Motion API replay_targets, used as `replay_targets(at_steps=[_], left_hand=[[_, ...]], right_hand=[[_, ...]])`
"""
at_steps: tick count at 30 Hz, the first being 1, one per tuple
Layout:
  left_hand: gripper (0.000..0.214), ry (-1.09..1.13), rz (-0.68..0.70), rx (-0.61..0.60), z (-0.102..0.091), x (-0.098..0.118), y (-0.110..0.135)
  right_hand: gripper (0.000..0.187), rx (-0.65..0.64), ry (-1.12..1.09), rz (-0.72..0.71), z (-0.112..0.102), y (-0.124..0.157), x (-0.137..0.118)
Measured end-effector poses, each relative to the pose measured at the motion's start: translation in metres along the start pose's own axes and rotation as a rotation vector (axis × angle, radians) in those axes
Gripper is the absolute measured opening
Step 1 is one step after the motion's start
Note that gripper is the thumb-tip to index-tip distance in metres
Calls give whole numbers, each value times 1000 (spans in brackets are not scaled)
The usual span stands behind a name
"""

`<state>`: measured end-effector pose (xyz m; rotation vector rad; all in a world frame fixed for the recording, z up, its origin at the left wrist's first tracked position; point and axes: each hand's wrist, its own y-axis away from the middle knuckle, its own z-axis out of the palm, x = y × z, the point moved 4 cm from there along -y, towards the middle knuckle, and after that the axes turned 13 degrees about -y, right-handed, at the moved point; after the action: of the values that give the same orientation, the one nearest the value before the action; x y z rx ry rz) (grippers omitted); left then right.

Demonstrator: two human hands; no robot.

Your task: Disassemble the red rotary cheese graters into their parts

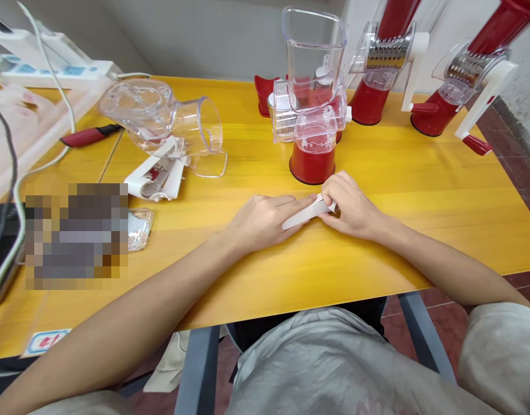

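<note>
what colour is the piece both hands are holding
The piece is white; clearest in the head view.

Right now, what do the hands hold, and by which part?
A white plastic piece: the right hand pinches its upper end; the left hand lies over its lower end.

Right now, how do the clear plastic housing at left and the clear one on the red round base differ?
The left clear plastic housing lies on its side, loose on the yellow table; the central clear housing stands upright, mounted on its red round base. Both are transparent.
</note>
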<state>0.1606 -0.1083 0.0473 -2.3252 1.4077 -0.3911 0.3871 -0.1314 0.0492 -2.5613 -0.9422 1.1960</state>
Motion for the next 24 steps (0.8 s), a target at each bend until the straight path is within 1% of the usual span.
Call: replay_targets(at_steps=[3,7,10,12,14,16,18,19,22,24], left_hand=[[46,-46,11,3,0,2,0],[45,-72,19,14,1,4,-1],[44,-35,-5,22,1,3,-2],[45,9,-38,35,-1,1,-3],[44,69,-120,52,-5,-2,-5],[45,156,-261,68,-11,-7,-7],[47,244,-386,78,-15,-11,-7],[47,272,-423,81,-18,-12,-6],[47,267,-458,93,-24,-13,-5],[52,240,-458,143,-27,-16,-4]], right_hand=[[19,0,12,-13,0,0,-1],[15,25,81,-46,2,3,-2],[11,52,108,-81,3,4,-1],[10,82,83,-84,1,4,2],[21,115,22,-74,-5,2,6],[38,133,-54,-66,-12,0,11],[51,117,-123,-54,-16,-1,15],[54,102,-154,-42,-17,-2,17],[63,69,-231,17,-17,-1,22],[70,54,-286,64,-14,0,25]])
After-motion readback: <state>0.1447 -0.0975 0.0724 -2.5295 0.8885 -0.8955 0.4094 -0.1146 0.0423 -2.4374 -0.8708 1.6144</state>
